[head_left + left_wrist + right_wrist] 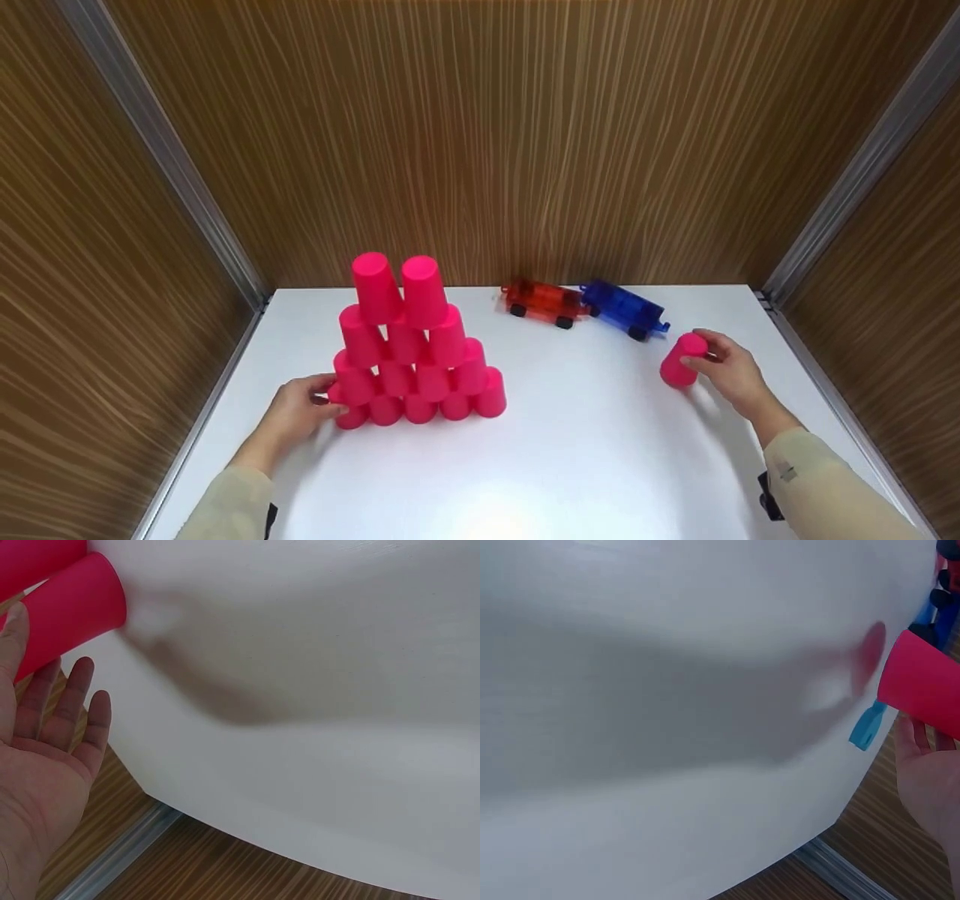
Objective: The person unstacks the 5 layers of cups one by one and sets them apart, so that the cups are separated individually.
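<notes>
A translucent red toy wagon (541, 301) and blue toy wagon (624, 307) sit behind the lone pink plastic cup (682, 361), upside down, axis tilted, gripped by the right hand (733, 373). The left hand (298, 411), fingers loosely extended, touches the pink cup pyramid (414, 352) at its bottom-left cup.

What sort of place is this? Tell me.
Likely a staged play or test booth: a white table boxed in by wood-grain walls, bearing only a pink cup pyramid and two toy cars.
</notes>
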`<state>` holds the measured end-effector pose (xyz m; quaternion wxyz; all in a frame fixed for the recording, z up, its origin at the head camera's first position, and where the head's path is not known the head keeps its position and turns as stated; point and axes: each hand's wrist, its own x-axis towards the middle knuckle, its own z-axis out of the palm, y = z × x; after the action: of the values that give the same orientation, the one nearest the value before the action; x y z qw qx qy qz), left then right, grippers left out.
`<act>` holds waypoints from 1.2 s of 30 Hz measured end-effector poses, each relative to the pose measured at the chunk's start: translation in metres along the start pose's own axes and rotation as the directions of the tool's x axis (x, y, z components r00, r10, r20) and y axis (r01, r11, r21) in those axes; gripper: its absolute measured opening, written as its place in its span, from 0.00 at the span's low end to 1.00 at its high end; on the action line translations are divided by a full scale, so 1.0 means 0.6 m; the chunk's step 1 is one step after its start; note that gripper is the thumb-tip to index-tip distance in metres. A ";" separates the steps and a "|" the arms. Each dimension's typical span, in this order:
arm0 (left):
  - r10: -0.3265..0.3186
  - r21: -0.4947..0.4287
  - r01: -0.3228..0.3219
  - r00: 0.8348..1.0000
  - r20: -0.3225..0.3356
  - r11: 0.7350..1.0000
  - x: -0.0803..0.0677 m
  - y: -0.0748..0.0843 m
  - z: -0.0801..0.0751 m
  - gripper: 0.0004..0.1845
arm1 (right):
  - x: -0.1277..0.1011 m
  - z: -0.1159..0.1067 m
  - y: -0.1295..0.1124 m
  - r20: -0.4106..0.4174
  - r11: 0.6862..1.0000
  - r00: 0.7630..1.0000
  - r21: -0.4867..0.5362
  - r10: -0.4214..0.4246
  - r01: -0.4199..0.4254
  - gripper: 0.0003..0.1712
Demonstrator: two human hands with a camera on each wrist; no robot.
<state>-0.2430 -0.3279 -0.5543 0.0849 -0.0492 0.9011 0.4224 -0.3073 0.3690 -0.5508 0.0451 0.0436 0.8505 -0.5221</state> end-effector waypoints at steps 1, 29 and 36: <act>0.002 0.003 -0.002 1.000 -0.002 1.000 0.000 0.000 0.000 0.36 | 0.000 0.001 0.002 0.001 1.000 1.000 -0.005 0.002 -0.002 0.46; 0.010 0.002 -0.010 1.000 0.000 1.000 0.003 -0.006 -0.001 0.35 | 0.004 -0.030 0.006 0.029 0.996 0.998 -0.079 0.047 -0.044 0.53; 0.030 0.019 -0.030 1.000 -0.003 0.999 0.008 -0.002 -0.002 0.34 | -0.001 -0.046 -0.080 0.009 0.983 0.994 -0.152 -0.106 0.106 0.49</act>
<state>-0.2478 -0.3294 -0.5553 0.0774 -0.0357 0.9058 0.4150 -0.3135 0.3721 -0.4958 0.0208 -0.0057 0.8889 -0.4575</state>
